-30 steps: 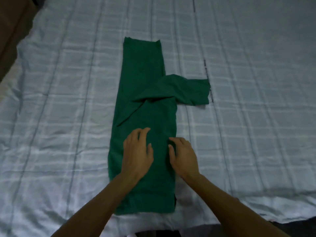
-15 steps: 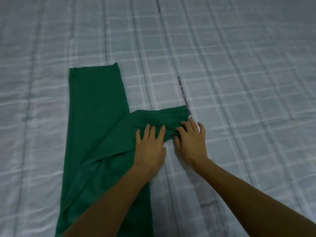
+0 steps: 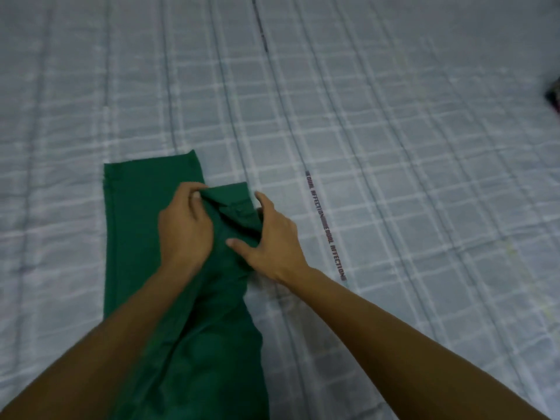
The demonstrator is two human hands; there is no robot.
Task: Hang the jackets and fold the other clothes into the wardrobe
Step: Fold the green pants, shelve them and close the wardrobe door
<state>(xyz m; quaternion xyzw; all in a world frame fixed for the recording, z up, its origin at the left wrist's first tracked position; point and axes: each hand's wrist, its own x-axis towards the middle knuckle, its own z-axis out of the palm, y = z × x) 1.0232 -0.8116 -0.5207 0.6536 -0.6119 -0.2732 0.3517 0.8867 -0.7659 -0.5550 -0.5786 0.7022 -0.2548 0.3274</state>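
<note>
Your shirt [image 3: 136, 237] is one plain dark green all over, and its folded sleeve [image 3: 233, 204] is the same green as the body. The bedspread [image 3: 394, 147] is pale grey-blue, checked with white lines and crossed by thin darker grey stripes. One stripe carries dark maroon lettering [image 3: 325, 225]. At the right edge you have a blurred thing [image 3: 553, 97], blackish with a touch of purple
</note>
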